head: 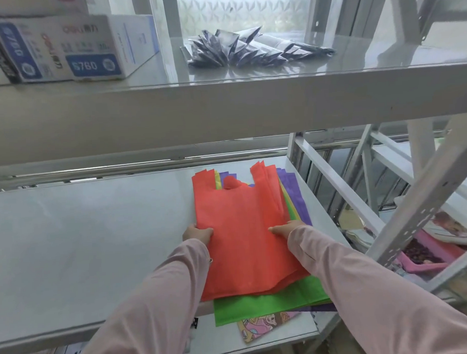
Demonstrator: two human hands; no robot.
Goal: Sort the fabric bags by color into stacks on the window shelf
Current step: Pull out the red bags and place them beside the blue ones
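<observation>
Gripping the red fabric bags (243, 238) at both side edges, left hand (197, 235) and right hand (287, 229) hold them atop the mixed pile at the shelf's (82, 237) right end.

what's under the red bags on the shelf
Under the red bags, edges of a green bag, yellow and purple bags stick out. How many lie beneath, and in what order, is covered.

Soft daylight, slightly hazy picture

Light comes through the frosted window (244, 10) behind; the upper shelf (249, 69) shows pale glare, edges bend from wide-angle distortion, boxes (69, 47) look blurred.
</observation>
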